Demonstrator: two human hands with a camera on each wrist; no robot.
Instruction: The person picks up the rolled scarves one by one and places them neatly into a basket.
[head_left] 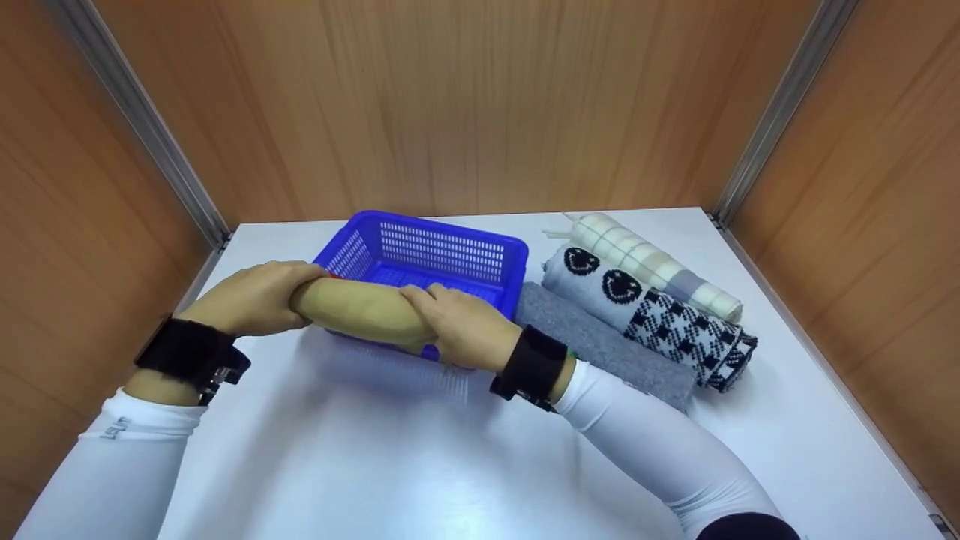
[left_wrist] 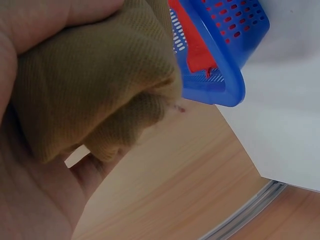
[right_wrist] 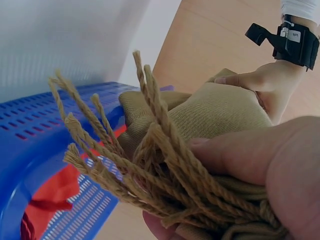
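Spanning left hand (head_left: 259, 300) and right hand (head_left: 471, 328), rolled tan cloth (head_left: 360, 310) is gripped by both near, perhaps over, blue plastic basket (head_left: 450, 227).

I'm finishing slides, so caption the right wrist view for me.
Right hand gripping a tan cloth roll by its tasselled end, left hand at the far end, blue basket holding red fabric nearby.

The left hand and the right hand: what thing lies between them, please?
A tan rolled cloth, held by the left hand and the right hand; the head view shows it.
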